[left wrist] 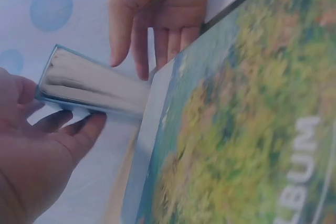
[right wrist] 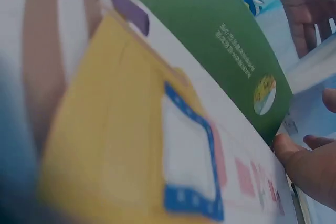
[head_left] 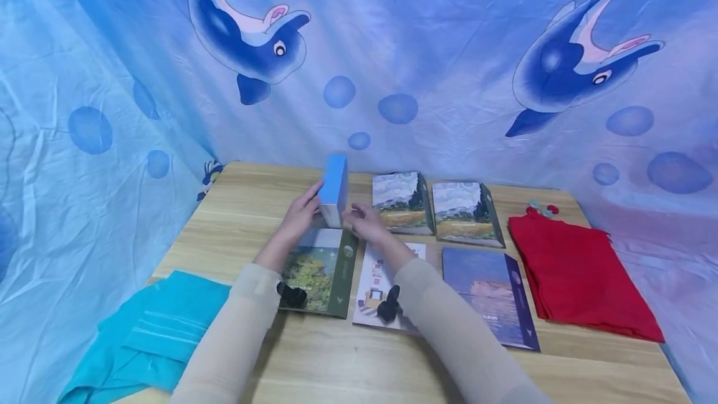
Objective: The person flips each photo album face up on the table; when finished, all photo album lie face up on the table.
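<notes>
- Nearest the camera, the lower part of the view is crossed by two pale sleeves point(head_left: 465, 323), with a black wrist device point(head_left: 291, 295) (a second is worn on the right) carried at each cuff.
- A blue book point(head_left: 335, 182) is held upright between the hands, just past the far edge of a green-spined album point(head_left: 311, 273); whether its lower end is rested on the table point(head_left: 348, 363) cannot be told.
- Its left side is touched by the fingertips of the left hand point(head_left: 297, 217), whose fingers are relaxed and not wrapped round it.
- The right hand point(head_left: 367, 223) is placed beside its right side, thumb and fingers spread apart (whether contact is made cannot be told).
- To the right of the green-spined album, a white illustrated book point(head_left: 371, 282) is laid flat, partly covered from view by the right arm.
- Farther right, a purple-spined album point(head_left: 485, 285) is set down.
- Behind these, two matching landscape albums point(head_left: 467, 211) are placed side by side.
- A turquoise cloth point(head_left: 168, 323) is draped at the left edge, and a red cloth point(head_left: 578, 273) is spread at the right, with small red and pale discs point(head_left: 552, 209) scattered by its far end.
- The background is filled by a blue curtain point(head_left: 370, 30) on which dolphins are printed.
</notes>
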Motion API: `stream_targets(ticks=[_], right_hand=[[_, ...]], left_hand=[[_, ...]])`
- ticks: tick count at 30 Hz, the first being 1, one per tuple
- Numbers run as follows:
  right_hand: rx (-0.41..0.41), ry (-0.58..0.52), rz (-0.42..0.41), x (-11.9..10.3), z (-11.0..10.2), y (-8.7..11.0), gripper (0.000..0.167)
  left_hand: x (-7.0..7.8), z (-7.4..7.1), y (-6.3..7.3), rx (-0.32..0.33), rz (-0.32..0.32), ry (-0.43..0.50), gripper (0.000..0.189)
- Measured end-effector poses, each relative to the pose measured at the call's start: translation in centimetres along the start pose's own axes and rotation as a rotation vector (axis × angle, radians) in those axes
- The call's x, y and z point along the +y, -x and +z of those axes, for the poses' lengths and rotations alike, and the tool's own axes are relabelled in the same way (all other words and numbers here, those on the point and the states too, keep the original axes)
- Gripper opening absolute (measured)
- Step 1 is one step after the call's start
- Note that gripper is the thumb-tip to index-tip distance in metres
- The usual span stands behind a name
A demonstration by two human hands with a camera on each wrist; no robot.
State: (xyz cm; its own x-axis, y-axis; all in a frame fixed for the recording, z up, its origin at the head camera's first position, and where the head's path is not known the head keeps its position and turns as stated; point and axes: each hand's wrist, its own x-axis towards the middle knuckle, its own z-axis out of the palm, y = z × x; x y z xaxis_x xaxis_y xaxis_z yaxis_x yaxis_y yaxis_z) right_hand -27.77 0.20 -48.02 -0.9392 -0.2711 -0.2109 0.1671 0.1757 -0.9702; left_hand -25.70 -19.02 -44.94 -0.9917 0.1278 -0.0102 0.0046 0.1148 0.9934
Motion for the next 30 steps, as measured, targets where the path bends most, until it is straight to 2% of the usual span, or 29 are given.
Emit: stream_targets(ticks=[2,4,8,12,16,18,21,25,30], right_hand=[[-0.003,-0.016,-0.006,0.2,0.2,0.0,0.062],[0.0,-0.03,-0.01,0.3,0.4,0.1,0.06],[0.016,0.025,-0.015,0.0,0.8,0.7,0.059],[0.063,0.132,-0.036,-0.4,1.1,1.2,0.055],[0.144,0.164,-0.064,-0.2,1.0,1.0,0.052],[0.169,0.129,-0.067,-0.1,0.9,0.8,0.052],[0.175,0.05,-0.057,0.0,0.5,0.9,0.053],[0.188,-0.034,-0.054,0.2,-0.4,1.0,0.058],[0.242,-0.05,-0.063,0.0,-2.0,1.3,0.061]], left_hand=[[-0.2,-0.4,-0.2,0.036,-0.017,0.013,0.051],[-0.5,-1.0,-0.3,0.08,-0.043,-0.015,0.052],[-1.2,-2.2,-0.8,0.129,-0.17,-0.076,0.055],[-1.9,-2.8,-1.1,0.087,-0.314,-0.062,0.059],[-2.5,-2.9,-1.1,0.049,-0.393,-0.077,0.063],[-2.8,-2.8,-1.2,0.047,-0.375,-0.104,0.062],[-2.8,-2.7,-1.3,0.054,-0.297,-0.158,0.061],[-2.6,-2.1,-1.4,0.11,-0.166,-0.236,0.061],[-1.7,-0.6,-1.4,0.171,-0.072,-0.31,0.063]])
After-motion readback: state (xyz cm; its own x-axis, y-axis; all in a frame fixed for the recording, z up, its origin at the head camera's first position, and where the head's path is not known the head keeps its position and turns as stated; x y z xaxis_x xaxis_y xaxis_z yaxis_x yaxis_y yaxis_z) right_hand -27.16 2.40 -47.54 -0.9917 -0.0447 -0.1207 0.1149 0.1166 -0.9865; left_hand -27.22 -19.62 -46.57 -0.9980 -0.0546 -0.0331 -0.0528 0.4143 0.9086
